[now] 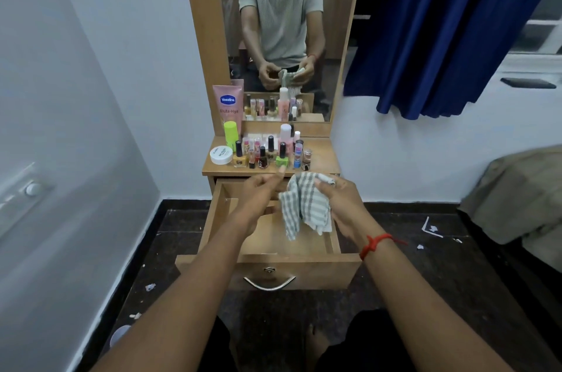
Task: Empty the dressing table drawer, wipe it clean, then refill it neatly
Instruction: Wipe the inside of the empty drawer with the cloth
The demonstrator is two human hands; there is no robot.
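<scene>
SPRING CLEAN: A person seated before a wooden dressing table works a checked cloth [307, 204] above the pulled-out drawer [269, 242], as seen from the head camera. The right hand [343, 201] grips the cloth by its bunched top, its loose corners hanging down. The left hand [258, 192] reaches to its edge with fingers curled, though whether it has hold cannot be told. The cloth looks light, soft and floppy, and is probably best wadded into the palm before wiping. The drawer appears bare, its wooden floor showing. Its contents seem to stand on the bench [325, 157]: nail polish bottles [263, 156], a white jar [221, 155] and a pink lotion tube [228, 107] beside the mirror [282, 22].
</scene>
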